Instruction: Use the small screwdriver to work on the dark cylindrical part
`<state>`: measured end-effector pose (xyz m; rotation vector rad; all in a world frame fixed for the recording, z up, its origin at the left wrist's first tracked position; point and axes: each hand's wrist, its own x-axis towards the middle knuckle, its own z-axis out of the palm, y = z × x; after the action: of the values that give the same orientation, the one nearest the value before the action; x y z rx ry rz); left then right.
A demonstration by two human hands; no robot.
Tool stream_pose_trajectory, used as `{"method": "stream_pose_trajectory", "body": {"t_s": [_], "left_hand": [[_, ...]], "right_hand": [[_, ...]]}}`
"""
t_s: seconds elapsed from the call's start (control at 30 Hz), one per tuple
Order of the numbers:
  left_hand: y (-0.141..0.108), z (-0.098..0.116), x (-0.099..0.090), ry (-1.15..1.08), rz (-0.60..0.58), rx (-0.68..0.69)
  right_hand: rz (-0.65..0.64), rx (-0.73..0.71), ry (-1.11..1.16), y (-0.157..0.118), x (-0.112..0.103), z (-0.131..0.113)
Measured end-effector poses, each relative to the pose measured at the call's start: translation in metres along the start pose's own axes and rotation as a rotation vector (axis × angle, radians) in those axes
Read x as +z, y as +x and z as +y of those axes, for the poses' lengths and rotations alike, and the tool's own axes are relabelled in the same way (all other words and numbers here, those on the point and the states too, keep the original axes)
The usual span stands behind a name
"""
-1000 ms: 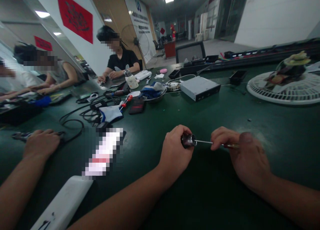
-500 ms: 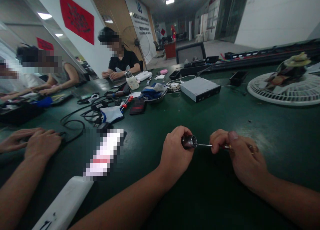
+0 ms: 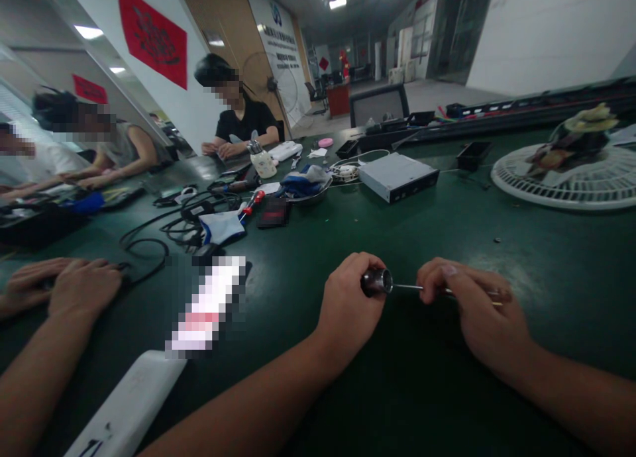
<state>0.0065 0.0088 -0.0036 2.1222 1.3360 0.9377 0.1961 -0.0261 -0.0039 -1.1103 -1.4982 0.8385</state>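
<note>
My left hand [image 3: 348,308] is closed around a short dark metal cylinder [image 3: 379,281], whose shiny round end faces right. The rest of that piece is hidden by my fingers. To its right, my right hand [image 3: 481,311] grips a thin screwdriver [image 3: 408,287]. Its slim metal shaft lies level and its tip meets or overlaps the cylinder's end; I cannot tell whether it goes inside. Most of the handle is covered by my fingers and palm. Both hands are just above the green table [image 3: 422,238].
Left of my arm lie a lit phone [image 3: 209,304] and a white object [image 3: 124,404]. A neighbour's hands [image 3: 84,288] work beside them. Farther back are cables, a red-handled screwdriver [image 3: 253,204], a disc drive [image 3: 397,176] and a white fan grille [image 3: 561,189]. Other people sit across the table.
My right thumb and fingers have shifted slightly around the screwdriver handle. My left hand and the cylinder have barely moved.
</note>
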Motion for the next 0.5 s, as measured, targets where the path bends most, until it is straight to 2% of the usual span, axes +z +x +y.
{"method": "stream_pose_trajectory", "body": {"t_s": [0.13,0.37,0.5], "left_hand": [[0.0004,-0.0009,0.0005,-0.002,-0.004,0.015],[0.0009,0.0002,-0.0006,0.018,-0.018,0.006],[0.0011,0.0001,-0.0012,0.024,-0.016,0.009]], "right_hand": [[-0.039,-0.037,0.052,-0.0009,0.0001,-0.0018],[0.056,0.014,-0.029,-0.0001,0.001,-0.001],[0.0,0.003,0.012,0.0007,-0.0001,0.0007]]}}
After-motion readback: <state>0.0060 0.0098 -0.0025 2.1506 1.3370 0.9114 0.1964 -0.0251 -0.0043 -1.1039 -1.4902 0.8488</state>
